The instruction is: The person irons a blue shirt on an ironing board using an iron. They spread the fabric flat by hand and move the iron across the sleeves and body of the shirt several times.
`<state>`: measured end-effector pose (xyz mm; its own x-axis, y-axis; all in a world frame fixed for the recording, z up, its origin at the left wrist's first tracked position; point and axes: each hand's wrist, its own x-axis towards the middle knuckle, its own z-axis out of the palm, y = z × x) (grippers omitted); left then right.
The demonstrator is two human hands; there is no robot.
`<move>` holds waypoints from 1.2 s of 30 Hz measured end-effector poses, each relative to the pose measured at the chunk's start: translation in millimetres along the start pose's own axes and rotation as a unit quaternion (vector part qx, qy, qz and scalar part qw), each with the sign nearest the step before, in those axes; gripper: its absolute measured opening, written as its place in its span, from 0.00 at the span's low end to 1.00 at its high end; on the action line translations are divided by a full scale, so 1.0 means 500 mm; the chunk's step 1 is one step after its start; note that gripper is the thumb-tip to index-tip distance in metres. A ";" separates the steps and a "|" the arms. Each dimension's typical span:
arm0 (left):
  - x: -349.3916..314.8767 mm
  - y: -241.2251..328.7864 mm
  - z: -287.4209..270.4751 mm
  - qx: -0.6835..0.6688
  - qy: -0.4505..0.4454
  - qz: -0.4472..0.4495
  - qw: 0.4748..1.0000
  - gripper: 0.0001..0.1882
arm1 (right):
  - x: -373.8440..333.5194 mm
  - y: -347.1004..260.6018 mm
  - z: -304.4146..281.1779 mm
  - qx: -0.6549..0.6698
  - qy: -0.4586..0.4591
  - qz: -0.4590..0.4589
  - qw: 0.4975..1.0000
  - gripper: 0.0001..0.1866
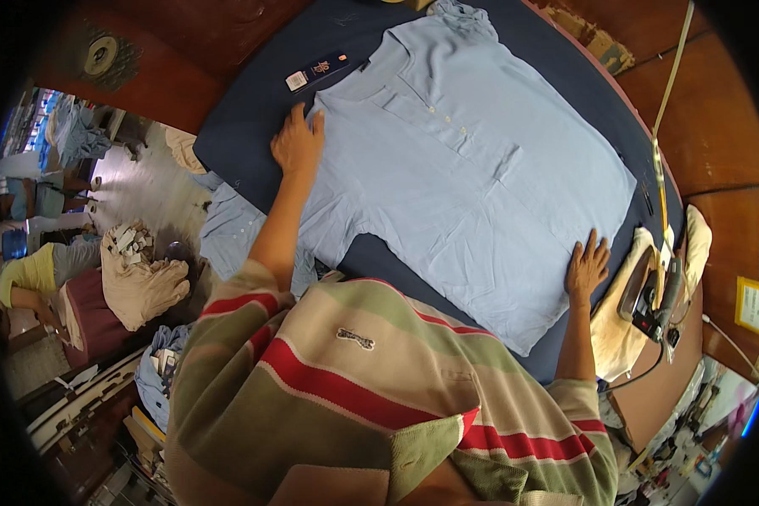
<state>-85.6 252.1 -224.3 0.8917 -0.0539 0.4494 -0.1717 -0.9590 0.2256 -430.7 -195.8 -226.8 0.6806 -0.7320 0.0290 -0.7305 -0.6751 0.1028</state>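
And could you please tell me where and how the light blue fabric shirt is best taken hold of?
Probably by its edges, from both ends: the left hand pinching the shoulder near the collar, the right hand the hem. The light blue shirt lies flat and spread, with a hand near each end.

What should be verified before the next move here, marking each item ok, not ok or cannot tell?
1. Light blue shirt spread out on the dark table cover: ok.
2. Shirt free of creases: not ok; wrinkles show toward the lower hem.
3. Far sleeve laid flat: not ok; it looks bunched.
4. Left hand and right hand away from the iron: left ok; right not ok, fairly near it.
5. Iron off the shirt: ok.
6. Iron cool or hot: cannot tell.
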 end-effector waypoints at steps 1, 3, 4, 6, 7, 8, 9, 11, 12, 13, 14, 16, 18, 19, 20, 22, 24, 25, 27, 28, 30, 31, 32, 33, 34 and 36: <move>-0.021 -0.001 -0.011 0.002 -0.012 0.003 1.000 0.19 | -0.001 0.000 0.001 -0.001 0.004 0.002 1.000 0.29; -0.062 -0.003 -0.031 0.010 -0.042 0.012 0.999 0.23 | -0.015 0.000 0.011 -0.003 0.005 0.009 1.000 0.30; -0.063 -0.013 -0.032 -0.049 -0.116 -0.038 0.991 0.24 | -0.013 0.005 0.017 0.030 0.025 -0.013 0.999 0.30; -0.033 0.020 -0.083 -0.042 -0.239 -0.130 0.961 0.24 | -0.014 -0.001 0.009 0.029 -0.004 -0.003 1.000 0.31; -0.024 0.035 -0.102 -0.044 -0.296 -0.179 0.937 0.24 | -0.012 0.002 0.002 0.024 -0.015 -0.002 1.000 0.32; -0.033 0.029 -0.099 -0.041 -0.241 -0.138 0.960 0.25 | -0.019 -0.007 -0.010 0.031 0.008 -0.005 0.999 0.32; -0.046 0.017 -0.091 -0.038 -0.185 -0.095 0.977 0.26 | -0.042 -0.022 -0.018 0.037 0.030 -0.008 0.999 0.32; -0.094 -0.013 -0.076 0.004 -0.146 -0.015 0.989 0.27 | -0.126 -0.071 -0.038 0.069 0.085 -0.088 0.990 0.34; -0.111 -0.021 -0.066 0.034 -0.158 0.028 0.986 0.27 | -0.186 -0.093 -0.039 0.095 0.079 -0.150 0.981 0.35; -0.114 -0.019 -0.051 0.057 -0.166 0.080 0.981 0.28 | -0.248 -0.103 -0.036 0.000 -0.029 -0.162 0.986 0.36; -0.109 -0.019 -0.048 0.040 -0.176 0.073 0.981 0.29 | -0.259 -0.087 -0.029 0.028 -0.030 -0.112 0.993 0.36; -0.112 -0.023 -0.050 0.007 -0.201 0.055 0.978 0.31 | -0.296 -0.050 -0.030 0.046 -0.048 -0.065 0.996 0.36; -0.106 -0.026 -0.059 0.023 -0.201 0.045 0.978 0.31 | -0.317 -0.041 -0.028 0.040 -0.070 -0.076 0.994 0.36; -0.104 -0.017 -0.056 0.024 -0.205 0.048 0.977 0.31 | -0.319 -0.030 -0.029 0.032 -0.068 -0.082 0.994 0.36; -0.105 -0.014 -0.050 0.032 -0.201 0.047 0.978 0.31 | -0.315 -0.014 -0.029 0.023 -0.067 -0.090 0.993 0.37; -0.111 -0.020 -0.042 0.052 -0.189 0.038 0.980 0.31 | -0.264 0.045 -0.028 0.030 0.049 -0.100 0.993 0.37; -0.128 -0.009 -0.067 0.015 -0.112 0.065 0.991 0.31 | -0.139 0.162 -0.049 0.063 0.279 -0.089 0.954 0.38; -0.152 -0.017 -0.096 0.007 -0.074 0.071 0.995 0.31 | -0.073 0.200 -0.119 -0.145 0.299 -0.059 0.941 0.38; -0.199 0.012 -0.135 0.005 -0.109 0.113 0.988 0.32 | 0.016 0.291 -0.192 -0.193 0.303 0.038 0.932 0.39; -0.216 0.025 -0.144 0.001 -0.127 0.136 0.983 0.32 | 0.037 0.351 -0.198 -0.203 0.213 0.058 0.954 0.39; -0.245 0.027 -0.131 -0.011 -0.128 0.105 0.986 0.31 | 0.074 0.421 -0.190 -0.228 0.100 0.083 0.965 0.40; -0.261 0.016 -0.134 -0.009 -0.133 0.080 0.988 0.31 | 0.099 0.408 -0.202 -0.194 0.072 0.084 0.975 0.41; -0.264 -0.003 -0.144 -0.002 -0.106 0.053 0.993 0.31 | 0.123 0.393 -0.228 -0.160 0.041 0.081 0.983 0.41; -0.255 -0.026 -0.150 0.007 -0.079 0.026 0.996 0.30 | 0.145 0.370 -0.245 -0.127 0.009 0.078 0.989 0.42; -0.237 -0.038 -0.144 0.005 -0.053 0.006 0.999 0.29 | 0.164 0.397 -0.247 -0.026 0.064 0.031 0.997 0.40; -0.153 -0.031 -0.093 -0.056 -0.077 -0.084 0.992 0.26 | 0.220 0.518 -0.227 0.023 0.129 0.035 0.991 0.35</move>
<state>-170.6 284.0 -222.0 0.9637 0.0532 0.2618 -0.0532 -0.9220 0.3835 -538.8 -441.0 -84.3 0.6151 -0.7340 0.2879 -0.7745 -0.6308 0.0464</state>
